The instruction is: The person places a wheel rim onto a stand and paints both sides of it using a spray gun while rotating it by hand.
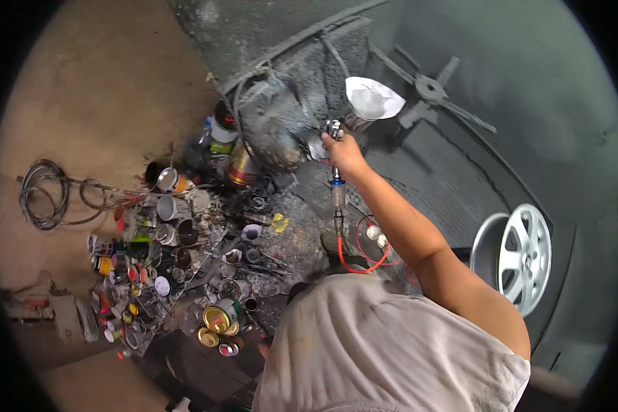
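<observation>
My right hand (347,154) is stretched ahead, its fingers wrapped round a metal spray gun (334,132). A white paper cone (376,100), seemingly a paint strainer, sits in the mouth of the gun's cup (357,121). Below the grip hangs a clear inline air filter (337,196) with a blue ring, joined to an orange air hose (341,254). Of my left hand (264,349) only a sliver of skin shows beside the pale shirt, near some paint tins (221,319); its fingers are hidden.
Many paint cans and cups (172,206) crowd a spattered surface at the left. A silver alloy wheel (527,259) stands at the right. Ahead are a cross-shaped stand (430,89) and a paint-crusted mass (281,123). A coiled dark hose (44,196) lies at far left.
</observation>
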### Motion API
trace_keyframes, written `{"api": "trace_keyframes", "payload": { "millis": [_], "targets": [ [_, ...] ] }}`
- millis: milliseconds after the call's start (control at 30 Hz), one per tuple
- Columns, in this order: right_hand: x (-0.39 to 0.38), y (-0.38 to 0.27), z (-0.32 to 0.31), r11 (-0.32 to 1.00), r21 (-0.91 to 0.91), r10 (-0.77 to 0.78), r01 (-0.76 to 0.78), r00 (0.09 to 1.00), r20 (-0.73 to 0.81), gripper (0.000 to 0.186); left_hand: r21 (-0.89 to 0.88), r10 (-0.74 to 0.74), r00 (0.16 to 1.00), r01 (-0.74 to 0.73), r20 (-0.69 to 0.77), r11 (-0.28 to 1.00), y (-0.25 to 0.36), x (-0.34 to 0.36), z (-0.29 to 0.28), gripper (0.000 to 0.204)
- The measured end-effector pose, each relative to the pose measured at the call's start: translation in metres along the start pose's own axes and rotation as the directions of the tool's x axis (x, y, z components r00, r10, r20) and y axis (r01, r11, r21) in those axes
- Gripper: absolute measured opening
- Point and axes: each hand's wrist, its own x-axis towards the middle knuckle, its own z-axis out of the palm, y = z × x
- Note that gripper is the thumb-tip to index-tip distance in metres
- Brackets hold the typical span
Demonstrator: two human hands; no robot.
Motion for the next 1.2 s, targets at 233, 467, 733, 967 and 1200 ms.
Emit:
{"api": "trace_keyframes", "payload": {
  "millis": [233,467,733,967,1200],
  "targets": [
    [0.003,-0.030,0.001,0.954,-0.268,-0.146,0.136,0.989,-0.016,0.082,-0.079,-0.036,0.998,0.039,0.045,0.996,0.046,-0.006,0.003,0.027],
    [-0.103,0.022,-0.047,0.864,-0.445,-0.229,0.236,0.971,0.071,0.054,-0.140,0.370,0.928,-0.362,0.032,0.921,0.159,0.092,-0.046,0.031],
    [-0.298,0.118,-0.114,0.858,-0.477,-0.277,0.189,0.953,-0.120,0.069,-0.279,0.567,0.655,-0.498,0.499,0.821,0.341,0.111,-0.062,0.020],
    [-0.481,0.062,-0.178,0.955,-0.196,0.142,-0.223,0.922,-0.361,0.074,-0.344,0.206,-0.306,-0.518,0.929,0.783,0.446,-0.056,0.025,0.055],
    [-0.594,0.029,-0.230,0.973,0.043,0.217,-0.229,0.826,-0.520,0.074,-0.090,-0.098,-0.444,-0.383,0.891,0.919,0.455,-0.088,0.097,0.064]
  ]
}}
